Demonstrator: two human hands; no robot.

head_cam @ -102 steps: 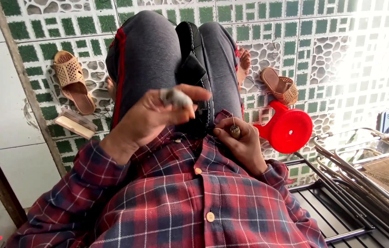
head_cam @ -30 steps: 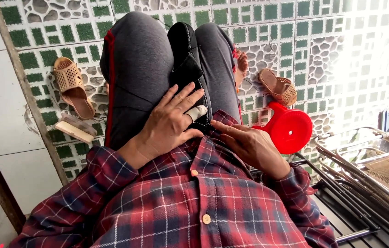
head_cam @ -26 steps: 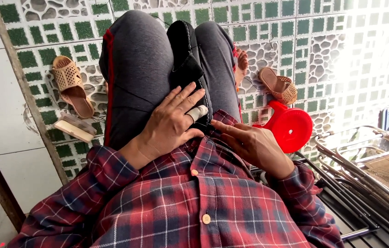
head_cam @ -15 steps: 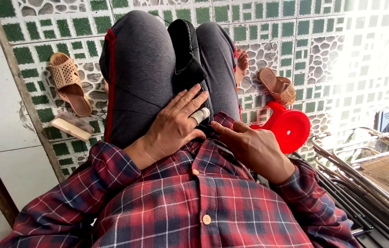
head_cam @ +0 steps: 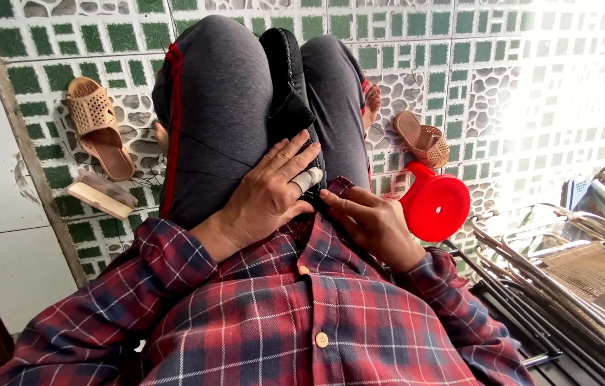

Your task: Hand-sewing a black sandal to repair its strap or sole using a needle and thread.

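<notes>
Two tan sandals lay on green-tiled floor beside a red plastic scoop; folded metal chairs stood nearby.

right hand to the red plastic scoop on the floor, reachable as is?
Probably yes. The right hand rests at the shirt hem, and the red scoop lies just beside it on the tiled floor, nothing between them; it sits lower, so some leaning.
</notes>
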